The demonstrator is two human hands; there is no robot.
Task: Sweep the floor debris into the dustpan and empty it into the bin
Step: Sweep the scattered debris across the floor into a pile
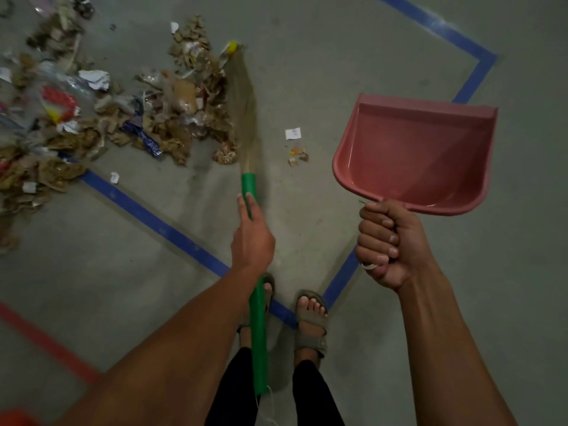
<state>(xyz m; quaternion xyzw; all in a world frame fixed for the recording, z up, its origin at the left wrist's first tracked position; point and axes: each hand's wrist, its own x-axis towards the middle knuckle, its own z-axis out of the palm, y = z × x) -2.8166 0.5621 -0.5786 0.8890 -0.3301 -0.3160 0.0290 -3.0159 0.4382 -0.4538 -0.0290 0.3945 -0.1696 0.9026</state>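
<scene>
My left hand (252,238) grips the green handle of a grass broom (246,109), whose blurred bristles reach forward to the right edge of a large debris pile (101,112) of cardboard scraps, paper and wrappers. My right hand (387,244) is shut on the handle of a pink dustpan (421,152), held up in the air at the right with its inside facing me and nothing in it. A few stray scraps (296,149) lie on the floor between broom and dustpan. No bin is in view.
Blue tape lines (153,219) mark a box on the grey concrete floor, and a red line (46,342) runs at the lower left. My feet in sandals (310,321) stand on the blue tape. An orange object (15,418) shows at the bottom left corner.
</scene>
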